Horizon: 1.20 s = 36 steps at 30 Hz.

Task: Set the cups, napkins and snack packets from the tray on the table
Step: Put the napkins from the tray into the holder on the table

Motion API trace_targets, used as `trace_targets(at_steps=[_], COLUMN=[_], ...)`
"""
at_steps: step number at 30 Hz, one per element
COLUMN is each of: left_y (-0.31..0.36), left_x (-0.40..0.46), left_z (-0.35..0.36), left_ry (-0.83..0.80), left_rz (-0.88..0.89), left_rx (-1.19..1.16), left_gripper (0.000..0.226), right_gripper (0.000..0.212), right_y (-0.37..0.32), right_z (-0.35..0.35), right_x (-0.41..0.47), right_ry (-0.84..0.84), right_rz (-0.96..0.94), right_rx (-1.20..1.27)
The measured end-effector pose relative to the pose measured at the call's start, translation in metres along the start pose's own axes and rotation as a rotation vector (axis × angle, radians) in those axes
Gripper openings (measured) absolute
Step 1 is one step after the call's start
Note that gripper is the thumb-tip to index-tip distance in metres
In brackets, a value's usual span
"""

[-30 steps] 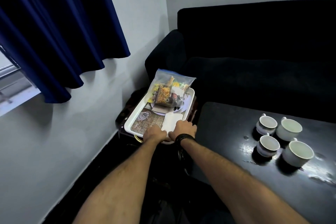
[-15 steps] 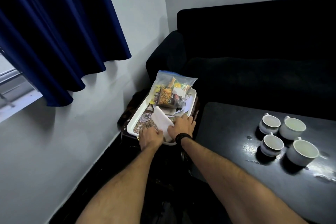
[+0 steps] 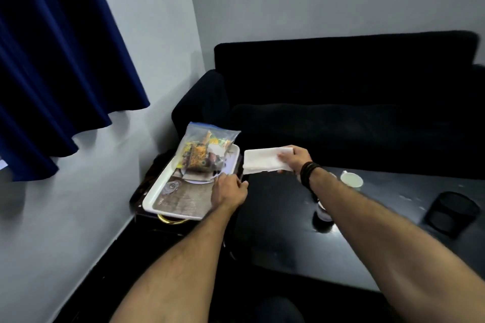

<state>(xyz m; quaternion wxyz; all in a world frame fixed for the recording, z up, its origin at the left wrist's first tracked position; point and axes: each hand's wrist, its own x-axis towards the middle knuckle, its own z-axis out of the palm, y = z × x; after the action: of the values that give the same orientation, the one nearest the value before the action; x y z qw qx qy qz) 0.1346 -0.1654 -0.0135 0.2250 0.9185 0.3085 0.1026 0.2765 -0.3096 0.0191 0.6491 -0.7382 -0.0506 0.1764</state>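
Note:
My right hand [image 3: 295, 158] grips a stack of folded white napkins [image 3: 262, 160] in the air, just right of the tray and above the far left corner of the black table [image 3: 278, 220]. My left hand [image 3: 228, 191] sits at the right rim of the white tray [image 3: 157, 193], fingers curled on that rim. A clear zip bag of snack packets [image 3: 206, 149] lies at the tray's far end. One white cup [image 3: 351, 180] stands on the table. Another cup [image 3: 324, 214] is mostly hidden behind my right forearm.
A black mesh holder [image 3: 449, 211] stands on the table at the right. A black sofa [image 3: 341, 92] runs behind the table and tray. The tray rests on a dark low stand by the wall, under a blue curtain [image 3: 52, 60].
My right hand has lifted the napkin stack off the tray and carried it right, towards the table. My left hand has shifted to the tray's right rim. The view has turned right.

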Motion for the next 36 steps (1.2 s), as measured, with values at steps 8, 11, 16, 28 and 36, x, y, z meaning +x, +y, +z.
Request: trace_targets(at_steps=[8, 11, 16, 28, 36], left_y=[0.129, 0.173, 0.234, 0.301, 0.298], left_x=[-0.028, -0.041, -0.064, -0.085, -0.095], left_z=[0.053, 0.077, 0.123, 0.212, 0.260], left_ry=[-0.183, -0.271, -0.366, -0.466, -0.593], left_rz=[0.247, 0.359, 0.480, 0.600, 0.684], left_rx=[0.026, 0.034, 0.001, 0.133, 0.261], left_gripper=[0.030, 0.036, 0.033, 0.038, 0.056], right_gripper=[0.035, 0.027, 0.025, 0.022, 0.018], right_y=[0.006, 0.010, 0.020, 0.076, 0.098], right_z=[-0.171, -0.231, -0.340, -0.467, -0.464], right_x=[-0.023, -0.025, -0.027, -0.025, 0.008], right_ry=[0.042, 0.183, 0.449, 0.672, 0.485], right_rz=[0.141, 0.136, 0.140, 0.200, 0.204], right_rx=[0.191, 0.133, 0.002, -0.283, -0.675])
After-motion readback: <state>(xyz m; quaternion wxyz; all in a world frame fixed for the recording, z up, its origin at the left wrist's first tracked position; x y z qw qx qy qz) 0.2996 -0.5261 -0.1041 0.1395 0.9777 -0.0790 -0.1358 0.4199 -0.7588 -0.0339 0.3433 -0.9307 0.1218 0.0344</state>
